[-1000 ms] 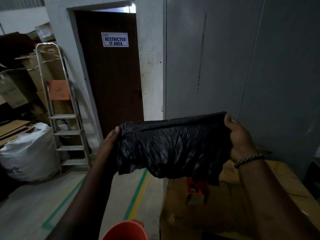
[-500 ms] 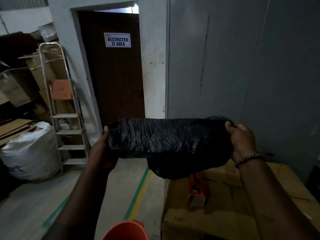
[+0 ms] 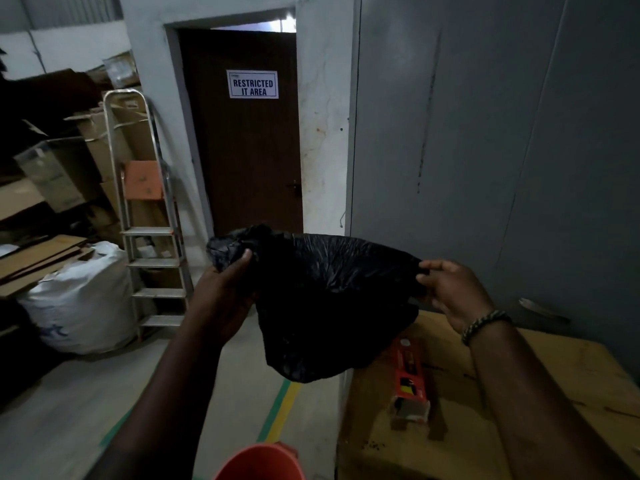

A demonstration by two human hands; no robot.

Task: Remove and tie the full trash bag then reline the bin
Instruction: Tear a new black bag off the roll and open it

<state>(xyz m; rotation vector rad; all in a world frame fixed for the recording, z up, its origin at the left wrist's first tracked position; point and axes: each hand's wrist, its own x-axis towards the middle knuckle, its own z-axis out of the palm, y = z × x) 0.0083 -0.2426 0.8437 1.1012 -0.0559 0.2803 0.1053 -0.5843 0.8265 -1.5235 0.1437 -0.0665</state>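
Mid-frame, black trash bag stretched between left hand gripping its bunched end, right hand pinching the other, orange bin bottom centre.

Only part of the rim of the orange round plastic bin shows; the picture's bottom edge cuts off the rest. The black crumpled plastic bag hides the fingers of the left hand, whose thumb alone shows on its front. The bag also covers the far end of the red-orange cardboard box lying near the left edge of the brown cardboard counter. The box's print is too blurred to read. The counter's right and near edges run out of the picture. Where the bag's mouth lies cannot be told among the dark folds.
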